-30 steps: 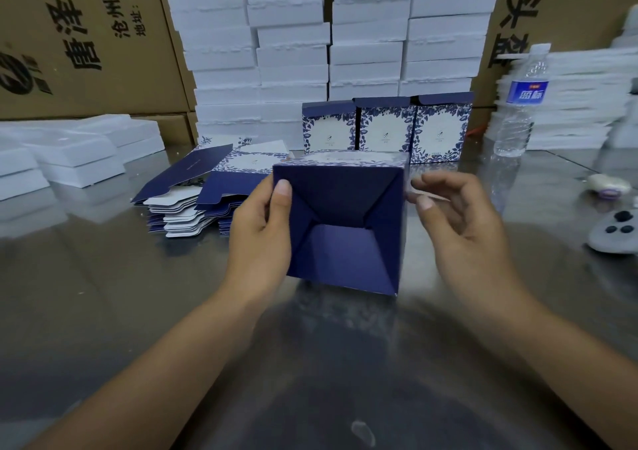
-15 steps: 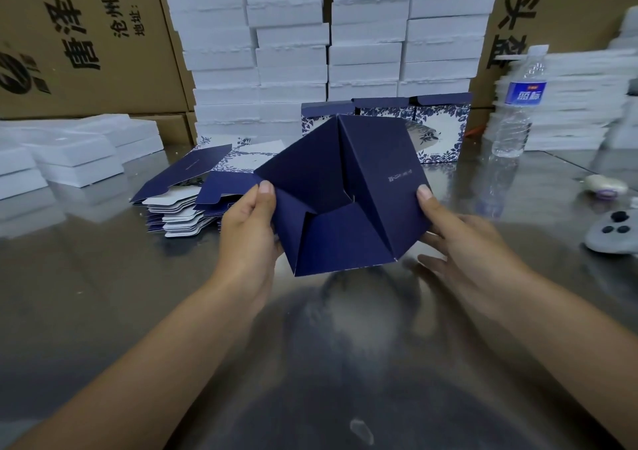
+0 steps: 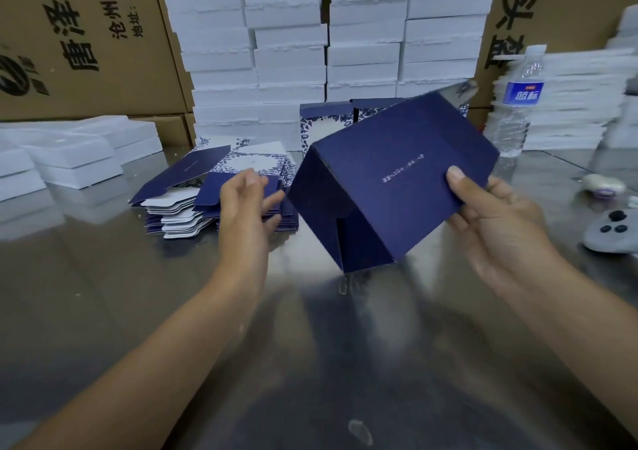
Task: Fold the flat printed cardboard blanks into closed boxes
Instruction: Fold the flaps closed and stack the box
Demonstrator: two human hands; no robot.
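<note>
Fingers (image 3: 271, 200) of your left hand (image 3: 245, 208) have let go, relaxed open; your right hand (image 3: 497, 218) alone pinches the tilted navy box (image 3: 390, 180), base apparently locked, lid next.

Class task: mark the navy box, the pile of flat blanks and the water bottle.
navy box (image 3: 397, 187): head view, top panel.
flat blanks (image 3: 193, 170): head view, top sheet's navy flap.
water bottle (image 3: 523, 93): head view, blue label.

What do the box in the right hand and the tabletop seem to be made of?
Navy box: thin printed cardboard, matte, judging by crisp creases and cut flap edges. Tabletop: likely brushed metal, perhaps stainless steel; it gives blurred grey reflections of the stacks.
</note>
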